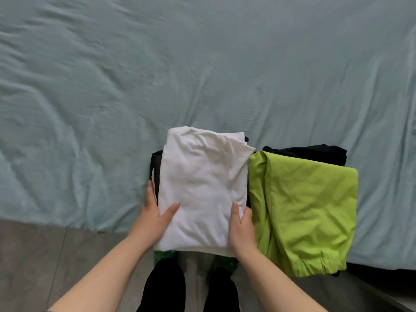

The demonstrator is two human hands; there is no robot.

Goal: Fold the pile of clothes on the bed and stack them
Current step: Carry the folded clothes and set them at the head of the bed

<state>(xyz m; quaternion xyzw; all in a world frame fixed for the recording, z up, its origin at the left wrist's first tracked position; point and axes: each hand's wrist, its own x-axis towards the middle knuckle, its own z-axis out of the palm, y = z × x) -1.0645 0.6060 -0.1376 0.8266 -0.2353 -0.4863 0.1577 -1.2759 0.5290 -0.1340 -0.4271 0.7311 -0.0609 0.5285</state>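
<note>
White garment [202, 188], folded, lower centre, atop dark garment [155, 167]. Left hand [153, 212] and right hand [244, 226] grip its sides, thumbs on top. Advise: square the edges, lower level.

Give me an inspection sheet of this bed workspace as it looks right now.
Surface: bed sheet, pale blue, wrinkled.
Job's things: folded white garment atop a dark garment; folded green garment beside it, over a black garment.
Clutter: nothing seen.
Grips: left grip and right grip hold the white garment's near sides, thumbs on top.
Cables: nothing seen.
Surroundings: grey floor; the person's legs in black.
</note>
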